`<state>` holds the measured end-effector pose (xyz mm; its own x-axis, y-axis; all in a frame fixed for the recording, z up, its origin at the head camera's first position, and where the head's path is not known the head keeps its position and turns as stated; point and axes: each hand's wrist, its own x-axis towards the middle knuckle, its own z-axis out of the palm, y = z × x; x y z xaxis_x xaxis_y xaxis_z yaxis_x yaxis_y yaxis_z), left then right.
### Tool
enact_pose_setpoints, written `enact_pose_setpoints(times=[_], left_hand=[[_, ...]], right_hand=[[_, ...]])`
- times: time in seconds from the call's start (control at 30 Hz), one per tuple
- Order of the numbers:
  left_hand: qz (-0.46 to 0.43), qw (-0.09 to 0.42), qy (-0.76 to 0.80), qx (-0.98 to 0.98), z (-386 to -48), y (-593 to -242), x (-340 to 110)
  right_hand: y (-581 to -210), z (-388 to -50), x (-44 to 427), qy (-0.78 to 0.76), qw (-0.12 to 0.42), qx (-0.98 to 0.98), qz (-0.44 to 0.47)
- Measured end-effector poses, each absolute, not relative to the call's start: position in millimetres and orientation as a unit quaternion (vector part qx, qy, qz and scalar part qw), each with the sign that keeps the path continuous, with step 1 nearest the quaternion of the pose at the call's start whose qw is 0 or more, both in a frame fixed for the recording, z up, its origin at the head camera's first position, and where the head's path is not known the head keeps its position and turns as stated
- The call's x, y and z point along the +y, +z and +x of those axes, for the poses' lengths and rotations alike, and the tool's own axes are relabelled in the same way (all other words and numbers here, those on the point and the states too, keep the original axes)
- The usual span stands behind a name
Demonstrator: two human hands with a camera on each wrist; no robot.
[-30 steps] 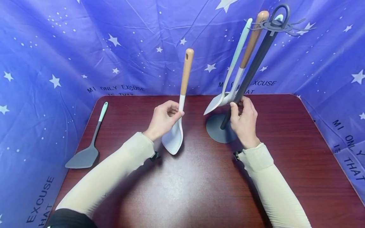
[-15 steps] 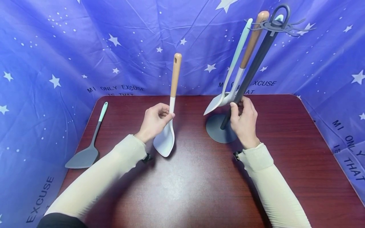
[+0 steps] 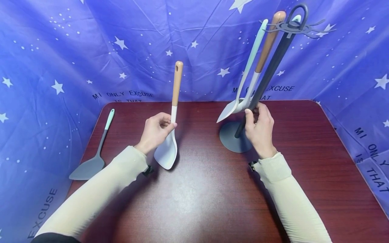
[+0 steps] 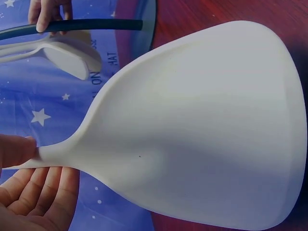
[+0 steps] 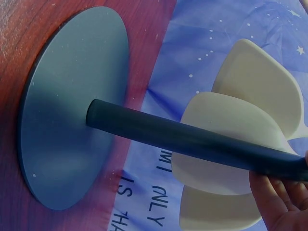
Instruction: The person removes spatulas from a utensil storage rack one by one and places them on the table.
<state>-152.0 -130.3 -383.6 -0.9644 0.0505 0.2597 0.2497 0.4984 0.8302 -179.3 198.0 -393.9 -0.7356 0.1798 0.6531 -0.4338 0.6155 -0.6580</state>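
In my left hand (image 3: 155, 131) I pinch a white spatula (image 3: 167, 153) by its neck, just below the wooden handle. It is held nearly upright, handle up; its broad blade fills much of the left wrist view. My right hand (image 3: 260, 130) grips the dark post of a utensil stand (image 3: 275, 60) low down. From the stand's hooked top hang a utensil with a mint handle (image 3: 255, 50) and a white spatula blade, and one with a wooden handle (image 3: 268, 44). Another mint handle tip shows behind the top loop. Several pale blades (image 5: 231, 130) hang behind the post in the right wrist view.
A grey spatula (image 3: 91, 165) with a mint handle lies at the table's left edge. The stand's round base (image 3: 231, 140) sits on the dark red wooden table (image 3: 194, 199). Blue star-printed cloth (image 3: 146, 44) surrounds the table at the back and sides.
My left hand has moved left, away from the stand and slightly toward me, carrying the white spatula. The right hand stays on the post, and the stand has not visibly moved.
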Motion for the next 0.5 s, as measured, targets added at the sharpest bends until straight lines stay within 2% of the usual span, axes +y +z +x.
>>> enact_pose_setpoints(times=[0.5], left_hand=[[-0.058, 0.093, -0.451, -0.886, -147.3, -384.4, -152.9]], right_hand=[[-394.0, -178.8, 197.7, 0.430, 0.357, -0.826, 0.079]])
